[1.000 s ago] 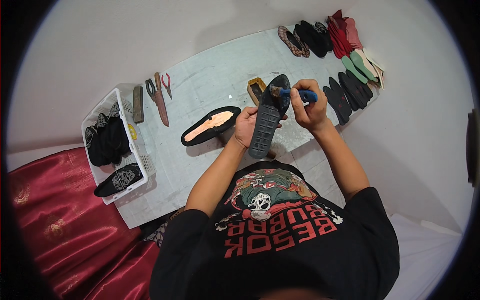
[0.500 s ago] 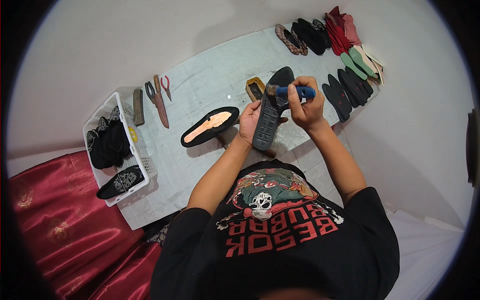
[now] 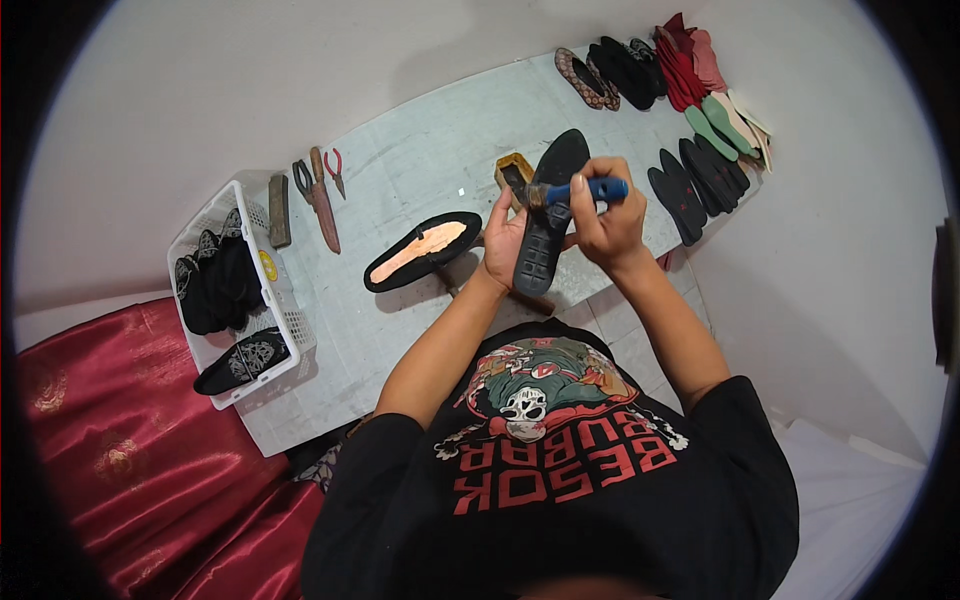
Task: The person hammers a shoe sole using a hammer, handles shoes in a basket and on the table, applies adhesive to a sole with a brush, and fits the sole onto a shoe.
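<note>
A black shoe sole (image 3: 541, 245) with a grid of hollows on its upward face rests tilted in my left hand (image 3: 503, 248), fingers and thumb about its edges. My right hand (image 3: 610, 218) is closed round the blue handle of a paintbrush (image 3: 560, 194). The brush's bristle end lies across the middle of the sole, toward its left edge. Behind the sole, partly hidden, is a small yellowish box (image 3: 513, 170) with a dark inside. Left of my left hand a black shoe (image 3: 455, 240) with a pale orange-white underside sits upturned on a stand.
A white basket (image 3: 285, 310) of black shoes stands at the table's left end. Beside it lie a dark block (image 3: 279, 212), scissors (image 3: 302, 180), a sheathed knife (image 3: 325, 215) and red pliers (image 3: 336, 172). Far right are black soles (image 3: 676, 198), green insoles (image 3: 711, 134), shoes (image 3: 585, 80) and red fabric pieces (image 3: 681, 75).
The brush has moved slightly left and down over the sole. My left hand has turned the sole a little more upright and on edge.
</note>
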`<state>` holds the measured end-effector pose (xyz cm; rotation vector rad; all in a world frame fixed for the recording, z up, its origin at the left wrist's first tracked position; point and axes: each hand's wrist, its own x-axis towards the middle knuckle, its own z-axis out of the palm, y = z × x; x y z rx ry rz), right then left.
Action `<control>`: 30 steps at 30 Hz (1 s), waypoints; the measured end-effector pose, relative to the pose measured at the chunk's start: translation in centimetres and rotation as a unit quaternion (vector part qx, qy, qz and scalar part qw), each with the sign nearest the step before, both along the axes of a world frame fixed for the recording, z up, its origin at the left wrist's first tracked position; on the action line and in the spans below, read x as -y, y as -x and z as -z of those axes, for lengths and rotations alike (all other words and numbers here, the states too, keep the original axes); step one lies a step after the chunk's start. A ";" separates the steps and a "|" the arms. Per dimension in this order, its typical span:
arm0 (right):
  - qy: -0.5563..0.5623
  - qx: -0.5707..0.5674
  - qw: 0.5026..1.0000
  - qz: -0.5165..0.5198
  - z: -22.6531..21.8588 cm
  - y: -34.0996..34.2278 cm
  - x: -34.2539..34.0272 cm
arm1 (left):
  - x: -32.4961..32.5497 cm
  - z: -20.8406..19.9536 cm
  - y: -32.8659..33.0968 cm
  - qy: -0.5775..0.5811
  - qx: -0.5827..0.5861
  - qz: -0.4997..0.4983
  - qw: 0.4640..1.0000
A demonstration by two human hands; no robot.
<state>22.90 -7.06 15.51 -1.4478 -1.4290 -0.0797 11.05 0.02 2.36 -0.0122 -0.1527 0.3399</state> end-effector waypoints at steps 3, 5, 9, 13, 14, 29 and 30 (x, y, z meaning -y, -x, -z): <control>0.000 -0.003 1.000 0.000 -0.2 0.3 -0.3 | 0.0 0.1 0.0 -0.007 0.041 0.006 0.999; 0.041 -0.036 0.998 -0.027 0.3 1.4 0.8 | -0.1 0.2 0.0 0.039 0.023 -0.013 0.999; 0.014 -0.018 0.997 -0.069 1.2 3.4 3.4 | -0.4 -2.8 -0.2 -0.036 -0.047 -0.071 0.996; 0.032 -0.036 0.998 -0.045 1.8 2.6 2.9 | -0.5 -2.3 0.1 0.009 -0.053 -0.070 0.996; 0.020 -0.024 0.999 -0.027 1.6 2.1 2.0 | -0.6 -1.6 0.0 -0.005 -0.053 -0.051 0.997; 0.267 -0.217 0.939 0.013 16.8 -10.4 -8.4 | 3.2 2.4 4.8 -0.029 -0.217 0.033 0.975; 0.312 -0.170 0.935 0.018 17.5 -9.9 -8.9 | 3.4 3.4 4.9 0.004 -0.213 0.018 0.977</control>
